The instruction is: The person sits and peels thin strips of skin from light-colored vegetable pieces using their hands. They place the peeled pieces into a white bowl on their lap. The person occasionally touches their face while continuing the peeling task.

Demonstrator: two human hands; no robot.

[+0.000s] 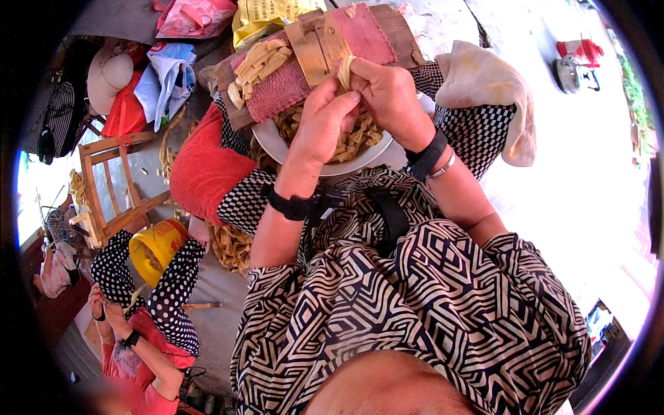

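Between the fingertips of my left hand [324, 116] and my right hand [386, 96], a small looped bundle of pale yellow strips [345, 72] is pinched. Just beyond it lies a wooden board [397, 31] covered with a pink cloth [277, 88]. Across the cloth rests a pale slotted wooden piece [314, 52]. A pile of folded strips [262, 62] sits on the board's left part. Under the board and my hands is a white basin [347, 168] holding many brownish strip pieces [358, 142].
At lower left, a co-worker [150, 353] sits with a yellow bucket [158, 249] between the knees. A wooden chair frame [111, 225] and heaped strips [228, 249] are at my left. A beige cloth [482, 96] covers my right knee; a metal kettle [570, 75] stands at far right.
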